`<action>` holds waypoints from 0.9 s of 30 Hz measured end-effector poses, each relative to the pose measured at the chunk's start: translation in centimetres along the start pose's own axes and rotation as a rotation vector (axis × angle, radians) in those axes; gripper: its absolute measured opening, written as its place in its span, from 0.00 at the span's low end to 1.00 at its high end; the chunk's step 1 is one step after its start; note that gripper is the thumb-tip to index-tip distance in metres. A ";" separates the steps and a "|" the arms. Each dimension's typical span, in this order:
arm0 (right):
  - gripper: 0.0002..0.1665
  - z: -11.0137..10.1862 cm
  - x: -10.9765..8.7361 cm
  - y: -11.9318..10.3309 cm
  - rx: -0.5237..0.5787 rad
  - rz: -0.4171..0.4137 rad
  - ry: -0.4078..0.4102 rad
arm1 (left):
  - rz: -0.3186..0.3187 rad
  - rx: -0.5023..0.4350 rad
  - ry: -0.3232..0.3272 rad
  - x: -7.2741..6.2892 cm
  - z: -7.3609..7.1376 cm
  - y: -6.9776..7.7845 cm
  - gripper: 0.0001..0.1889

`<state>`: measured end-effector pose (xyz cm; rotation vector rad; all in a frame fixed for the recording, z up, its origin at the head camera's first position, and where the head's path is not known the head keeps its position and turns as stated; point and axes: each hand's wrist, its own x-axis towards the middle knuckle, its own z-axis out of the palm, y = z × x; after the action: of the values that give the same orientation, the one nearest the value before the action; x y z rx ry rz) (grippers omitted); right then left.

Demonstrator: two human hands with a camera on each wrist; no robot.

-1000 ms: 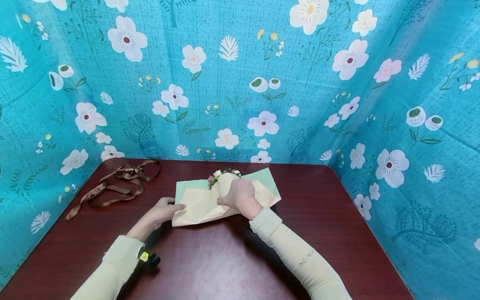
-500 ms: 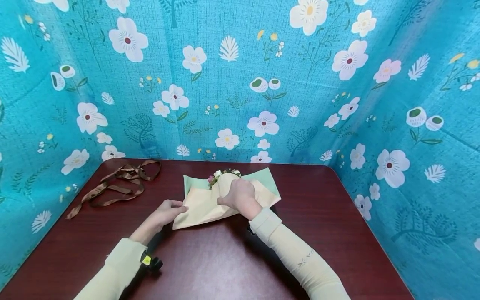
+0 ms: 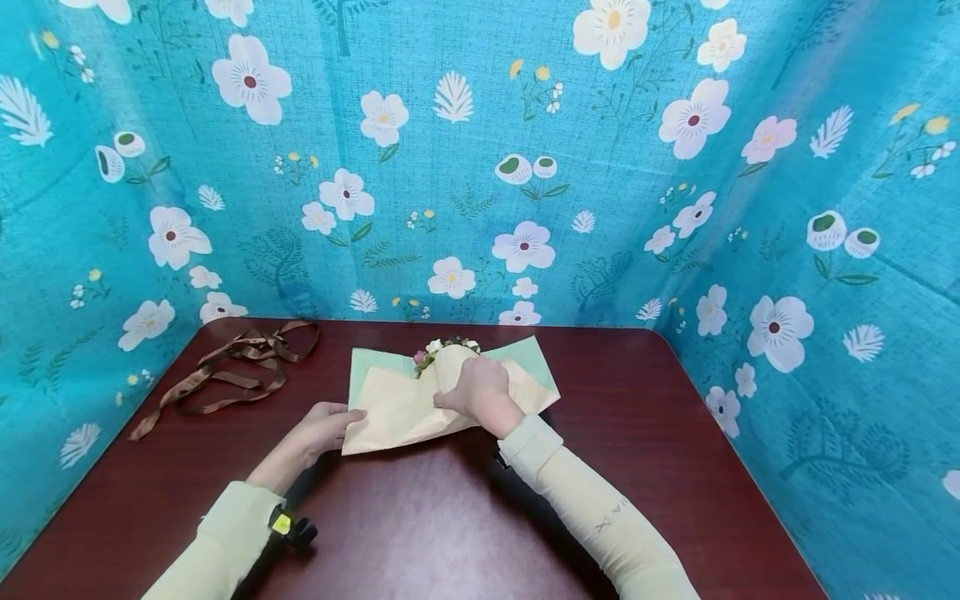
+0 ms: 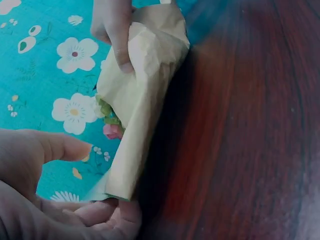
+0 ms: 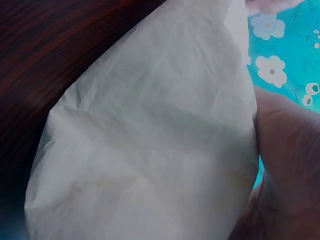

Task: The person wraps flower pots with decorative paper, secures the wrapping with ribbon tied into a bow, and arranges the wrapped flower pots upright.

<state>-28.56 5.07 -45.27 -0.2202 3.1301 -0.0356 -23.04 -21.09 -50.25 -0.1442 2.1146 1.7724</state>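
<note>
A small bouquet (image 3: pixel 422 358) of pink and white flowers lies mostly hidden in wrapping paper (image 3: pixel 397 408), cream on the near face and pale green on the back sheet. My right hand (image 3: pixel 480 387) grips the gathered paper around the flowers at its middle. At the paper's left end is my left hand (image 3: pixel 318 433). In the left wrist view, the left fingers (image 4: pixel 100 212) touch the paper's lower edge from beneath, while the thumb stands raised and apart from it. The cream paper (image 5: pixel 145 125) fills most of the right wrist view, with part of the right hand beside it.
A loosely coiled brown ribbon (image 3: pixel 247 367) lies at the back left of the dark red table (image 3: pixel 420 533). Blue floral cloth (image 3: pixel 450 167) hangs behind the table and along both sides. A small black device with a yellow mark (image 3: pixel 292 527) is strapped at the left wrist.
The left end of the paper was drawn inward half a second ago and now spreads out leftward again, the left hand moving with it. The right hand keeps its grip in place.
</note>
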 end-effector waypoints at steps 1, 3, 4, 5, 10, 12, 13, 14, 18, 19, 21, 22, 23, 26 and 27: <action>0.37 0.0 0.0 0.0 0.008 -0.002 -0.002 | 0.003 -0.006 -0.014 0.0 0.0 -0.1 0.27; 0.37 -0.1 0.0 0.1 0.023 -0.003 -0.003 | 0.025 -0.031 -0.055 0.0 0.0 -0.3 0.24; 0.37 -0.1 0.0 0.2 0.028 -0.002 -0.002 | 0.040 -0.053 -0.075 0.0 0.1 -0.3 0.23; 0.37 -0.1 0.0 0.3 0.032 -0.002 -0.001 | 0.052 -0.080 -0.094 0.1 0.2 -0.3 0.23; 0.36 -0.3 0.0 0.4 0.042 -0.014 0.011 | 0.072 -0.243 -0.121 -0.1 1.5 0.0 0.25; 0.36 -0.3 0.0 0.3 0.047 -0.020 0.008 | 0.058 -0.330 -0.092 -0.4 2.2 0.2 0.25; 0.36 -0.3 0.0 0.3 0.048 -0.020 0.005 | 0.057 -0.386 -0.066 -0.5 2.7 0.3 0.25; 0.36 -0.2 -0.1 0.3 0.050 -0.017 0.001 | 0.061 -0.451 -0.038 -0.7 3.1 0.4 0.24; 0.36 -0.1 0.0 0.4 0.048 -0.005 -0.006 | 0.106 -0.696 0.059 -1.3 4.9 0.9 0.18; 0.36 0.0 0.0 0.4 0.048 -0.001 -0.004 | 0.122 -0.730 0.073 -1.4 5.4 1.0 0.17; 0.36 0.0 0.1 0.4 0.045 0.003 0.001 | 0.135 -0.766 0.082 -1.4 6.4 1.1 0.15; 0.36 0.0 0.1 0.4 0.044 0.004 0.003 | 0.135 -0.765 0.082 -1.4 6.8 1.1 0.16; 0.36 0.0 0.1 0.4 0.042 0.005 0.003 | 0.132 -0.758 0.085 -1.3 7.3 1.1 0.16; 0.37 0.0 0.0 0.3 0.031 0.005 0.002 | 0.115 -0.716 0.080 -0.9 8.5 1.0 0.20; 0.37 0.1 0.0 0.3 0.027 0.005 0.001 | 0.110 -0.703 0.084 -0.8 8.9 1.0 0.21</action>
<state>-28.63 5.38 -45.34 -0.2129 3.1293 -0.0783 -20.65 -12.43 -50.21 -0.2911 1.4761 2.5413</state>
